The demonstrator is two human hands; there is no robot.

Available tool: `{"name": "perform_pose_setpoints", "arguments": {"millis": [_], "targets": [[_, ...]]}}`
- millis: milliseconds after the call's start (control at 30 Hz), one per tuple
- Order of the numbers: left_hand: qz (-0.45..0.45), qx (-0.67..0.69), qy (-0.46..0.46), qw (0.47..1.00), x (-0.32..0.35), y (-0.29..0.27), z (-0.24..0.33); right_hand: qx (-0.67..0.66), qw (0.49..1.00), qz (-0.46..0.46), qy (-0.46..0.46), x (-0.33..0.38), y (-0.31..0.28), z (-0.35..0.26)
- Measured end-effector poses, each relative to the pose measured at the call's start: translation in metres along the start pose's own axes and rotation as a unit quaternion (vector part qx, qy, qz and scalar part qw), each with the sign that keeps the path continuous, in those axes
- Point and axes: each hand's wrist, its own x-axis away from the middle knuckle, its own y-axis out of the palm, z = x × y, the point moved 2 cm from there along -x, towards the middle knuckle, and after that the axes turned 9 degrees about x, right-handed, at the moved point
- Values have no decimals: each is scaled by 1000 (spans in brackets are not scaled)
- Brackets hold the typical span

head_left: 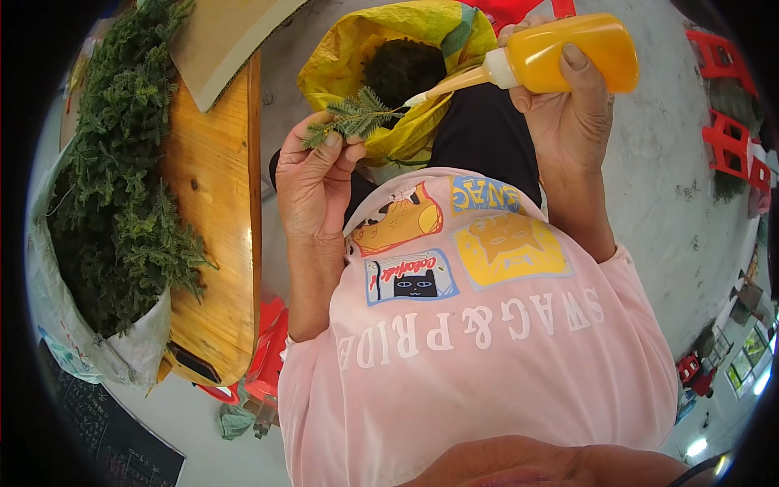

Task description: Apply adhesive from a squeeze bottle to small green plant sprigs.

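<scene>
Between the thumb and fingers of my left hand is a small green fir sprig, its stem end pointing right. My right hand grips a squeeze bottle of orange-yellow liquid, tilted so its long nozzle points left and down. The pale nozzle tip is at the stem end of the sprig; whether they touch I cannot tell. Below both hands, a yellow woven sack stands open by my knees, with a dark green heap inside.
On my left, a wooden table bears a large pile of fir branches in a white sack. A cardboard sheet and a dark phone-like object also lie there. Red stools stand far right.
</scene>
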Motion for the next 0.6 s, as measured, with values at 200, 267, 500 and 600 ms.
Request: {"name": "perform_pose_setpoints", "arguments": {"millis": [200, 267, 500, 600], "targets": [[-9, 2, 7, 1000, -6, -4, 3, -66, 994, 35, 81, 6, -8, 2], [14, -31, 10, 999, -10, -6, 4, -64, 989, 103, 83, 9, -13, -1], [39, -199, 44, 978, -32, -6, -3, -107, 980, 159, 54, 9, -31, -6], [78, -302, 74, 947, 1, 8, 12, -137, 971, 182, 66, 8, -28, -3]]}}
